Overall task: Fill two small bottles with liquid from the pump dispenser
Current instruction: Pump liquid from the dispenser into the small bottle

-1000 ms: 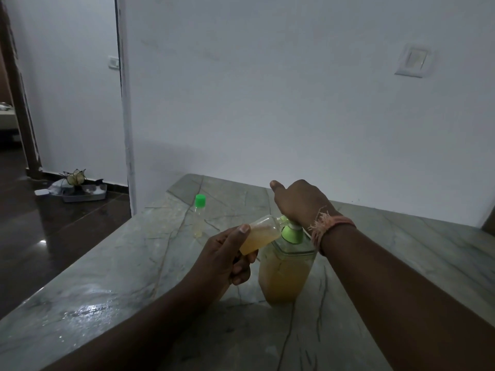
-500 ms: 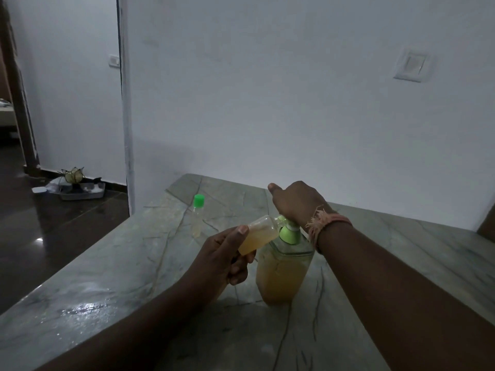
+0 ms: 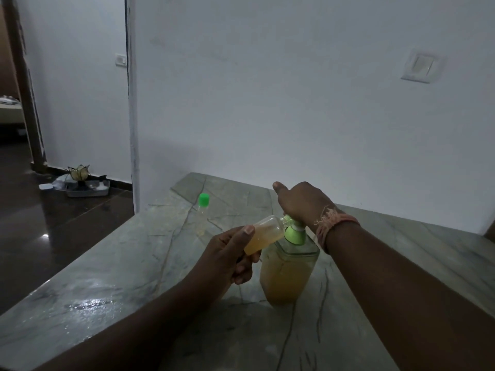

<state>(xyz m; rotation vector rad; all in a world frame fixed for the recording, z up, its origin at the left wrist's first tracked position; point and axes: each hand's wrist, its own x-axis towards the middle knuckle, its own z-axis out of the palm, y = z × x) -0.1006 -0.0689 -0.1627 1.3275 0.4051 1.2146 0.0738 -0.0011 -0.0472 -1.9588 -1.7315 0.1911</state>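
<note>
The pump dispenser (image 3: 286, 274), a clear square bottle of yellow liquid with a green collar, stands mid-counter. My right hand (image 3: 302, 202) lies on top of its pump head with the fingers curled over it and the thumb pointing left. My left hand (image 3: 227, 255) grips a small clear bottle (image 3: 266, 232), tilted with its mouth against the nozzle and partly filled with yellow liquid. A second small bottle (image 3: 203, 207) with a green cap stands upright farther back on the left, apart from both hands.
The marble counter (image 3: 134, 263) runs up to a white wall at the back; its left edge drops to a dark floor. A wet patch (image 3: 88, 303) shines near the front left. A tray with oddments (image 3: 85, 186) lies on the floor.
Both hands keep their hold at the dispenser and the tilted bottle stays at the nozzle. The view has shifted only slightly.
</note>
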